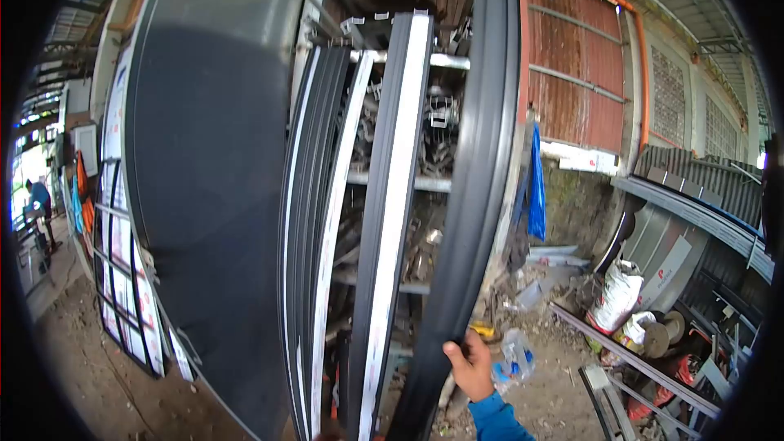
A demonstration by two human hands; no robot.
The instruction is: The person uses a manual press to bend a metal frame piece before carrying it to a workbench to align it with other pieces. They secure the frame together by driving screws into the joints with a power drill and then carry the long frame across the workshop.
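My right hand (472, 367), in a blue sleeve, is at the lower right edge of a long dark grey ribbed metal profile (482, 139). Its thumb lies against the profile's face and the fingers curl at the edge. The profile stands upright and runs out of the top of the view. To its left lean another dark profile with a white strip (400, 155) and a bundle of thinner dark profiles (322, 147). My left hand cannot be seen.
Behind the profiles, a metal rack (433, 184) holds offcuts. A large dark panel (220, 155) stands at left. On the right are a blue plastic bag (536, 188), white sacks (616, 294), a long bar (629, 355) and floor debris. A person (39, 200) is far left.
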